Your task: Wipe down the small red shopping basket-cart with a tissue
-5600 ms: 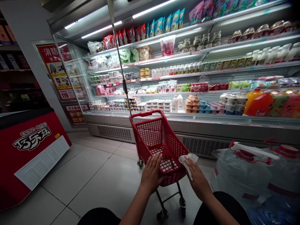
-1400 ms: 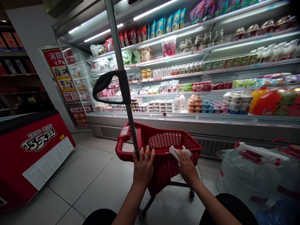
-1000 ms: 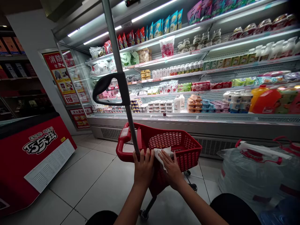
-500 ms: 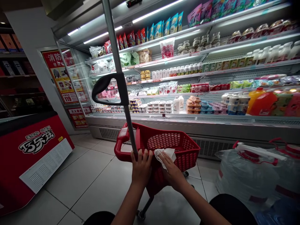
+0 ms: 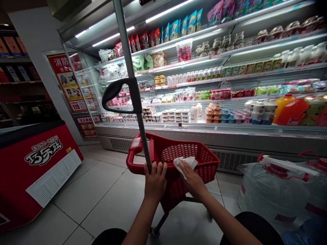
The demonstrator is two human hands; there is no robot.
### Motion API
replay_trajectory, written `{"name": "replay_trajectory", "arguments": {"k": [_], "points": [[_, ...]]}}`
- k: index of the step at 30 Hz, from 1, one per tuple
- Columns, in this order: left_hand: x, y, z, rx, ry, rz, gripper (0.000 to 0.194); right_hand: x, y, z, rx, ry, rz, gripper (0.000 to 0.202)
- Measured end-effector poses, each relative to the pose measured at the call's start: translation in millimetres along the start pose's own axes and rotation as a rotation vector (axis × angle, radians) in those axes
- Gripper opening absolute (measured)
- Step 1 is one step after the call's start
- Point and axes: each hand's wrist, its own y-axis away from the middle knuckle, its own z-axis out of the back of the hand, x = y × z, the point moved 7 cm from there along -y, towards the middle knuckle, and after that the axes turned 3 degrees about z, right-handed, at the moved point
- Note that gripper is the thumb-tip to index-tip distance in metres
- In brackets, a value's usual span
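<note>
A red plastic shopping cart [image 5: 178, 145] on castors stands in front of me, its basket walls pierced with small holes. From its near side a grey metal pole [image 5: 143, 136] rises, topped by a black loop grip [image 5: 119, 96]. My left hand [image 5: 155, 180] is hooked over the near rim beside the foot of the pole, fingers bent over the edge. Under the fingers of my right hand [image 5: 192, 180], a crumpled white cloth [image 5: 187, 162] is pressed against the near rim. The right fingertips lie on the cloth, and the thumb is hidden.
Behind the cart runs a lit refrigerated display [image 5: 158, 127] stocked with yogurt, bottles and bags. A red chest freezer [image 5: 43, 170] stands left. Large plastic-wrapped water jugs [image 5: 270, 194] sit at the right, close to my knee. Pale floor tiles [image 5: 107, 204] lie below.
My right hand has slid the cloth a little to the right along the near rim. My left hand keeps its hold beside the pole. The whole view has shifted slightly.
</note>
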Motion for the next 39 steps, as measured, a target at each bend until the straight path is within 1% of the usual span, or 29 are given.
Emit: {"name": "replay_trajectory", "arguments": {"k": [3, 4, 5, 6, 7, 8, 9, 10, 13, 14, 16, 17, 18, 19, 20, 22, 25, 27, 28, 29, 30, 31, 32, 34, 36, 37, 38, 39], "points": [[0.3, 0.2, 1.6, -0.009, 0.006, 0.013, 0.059, -64.3, 19.9, 5.6, 0.002, 0.065, -0.156, 0.059], [0.2, 0.2, 2.5, -0.017, 0.015, 0.021, 0.057, -81.9, 25.9, 8.7, 0.003, 0.081, -0.205, 0.057], [-0.1, 0.2, 3.4, -0.023, 0.029, 0.027, 0.056, -95.0, 30.4, 11.6, 0.002, 0.093, -0.249, 0.056], [-0.5, 0.1, 4.3, -0.028, 0.048, 0.033, 0.055, -102.5, 32.8, 14.2, -0.003, 0.098, -0.284, 0.055], [-0.8, -0.1, 5.0, -0.031, 0.067, 0.037, 0.055, -103.0, 32.5, 15.2, -0.004, 0.095, -0.299, 0.055], [-0.9, -0.4, 5.6, -0.033, 0.085, 0.041, 0.054, -96.4, 29.5, 14.7, -0.007, 0.083, -0.294, 0.054], [-0.9, -0.7, 6.2, -0.034, 0.099, 0.044, 0.054, -83.1, 24.2, 12.8, -0.014, 0.063, -0.270, 0.054], [-0.8, -1.2, 6.6, -0.034, 0.108, 0.046, 0.054, -63.7, 17.1, 9.5, -0.022, 0.035, -0.226, 0.053], [0.6, -2.6, 8.7, -0.043, 0.111, 0.047, 0.056, 11.8, -7.7, -3.8, -0.056, -0.086, -0.040, 0.054], [1.6, -2.9, 9.8, -0.049, 0.109, 0.049, 0.058, 33.9, -14.9, -7.5, -0.071, -0.123, -0.004, 0.054], [4.6, -3.2, 12.0, -0.063, 0.109, 0.050, 0.062, 63.0, -26.0, -10.7, -0.120, -0.172, 0.025, 0.053], [6.7, -3.1, 13.1, -0.068, 0.108, 0.047, 0.064, 69.4, -29.3, -11.5, -0.132, -0.183, 0.039, 0.053], [9.1, -2.7, 13.8, -0.070, 0.106, 0.040, 0.065, 69.9, -30.8, -11.8, -0.136, -0.183, 0.052, 0.052], [12.0, -2.1, 14.3, -0.068, 0.101, 0.028, 0.067, 64.5, -30.1, -12.0, -0.131, -0.171, 0.061, 0.052], [15.6, -1.2, 14.4, -0.064, 0.095, 0.015, 0.070, 53.2, -26.9, -11.7, -0.123, -0.147, 0.059, 0.052], [24.4, 1.3, 13.4, -0.049, 0.079, -0.006, 0.074, 17.0, -12.4, -9.5, -0.106, -0.069, 0.018, 0.051], [38.0, 5.6, 10.2, -0.038, 0.071, 0.000, 0.075, -44.6, 22.3, -1.1, -0.101, 0.066, -0.066, 0.051], [42.5, 7.3, 6.9, -0.036, 0.072, 0.037, 0.070, -71.1, 42.5, 4.9, -0.112, 0.137, -0.106, 0.052], [42.3, 7.4, 4.8, -0.034, 0.072, 0.063, 0.068, -77.3, 48.6, 7.0, -0.124, 0.165, -0.132, 0.052], [40.0, 7.1, 2.1, -0.027, 0.074, 0.087, 0.066, -77.7, 51.3, 7.9, -0.136, 0.187, -0.157, 0.052], [35.4, 6.5, -1.2, -0.015, 0.077, 0.103, 0.064, -72.2, 50.1, 7.0, -0.144, 0.200, -0.172, 0.052], [29.0, 5.5, -4.9, 0.002, 0.084, 0.107, 0.063, -61.1, 45.2, 4.5, -0.147, 0.201, -0.171, 0.052], [21.7, 4.6, -8.9, 0.022, 0.093, 0.105, 0.063, -45.7, 37.5, 0.6, -0.146, 0.192, -0.156, 0.052], [8.9, 3.2, -16.7, 0.062, 0.107, 0.096, 0.062, -7.6, 17.7, -8.8, -0.131, 0.132, -0.072, 0.055], [2.8, 3.2, -22.3, 0.092, 0.106, 0.086, 0.064, 23.4, 0.1, -15.2, -0.119, 0.070, -0.010, 0.058], [2.4, 3.6, -23.8, 0.101, 0.099, 0.075, 0.066, 32.7, -5.9, -16.6, -0.113, 0.049, 0.009, 0.059], [3.3, 4.1, -24.6, 0.109, 0.092, 0.057, 0.070, 37.1, -9.7, -17.1, -0.104, 0.037, 0.021, 0.059], [5.3, 4.5, -24.6, 0.115, 0.085, 0.036, 0.074, 36.4, -11.0, -16.8, -0.093, 0.033, 0.028, 0.059]]}}
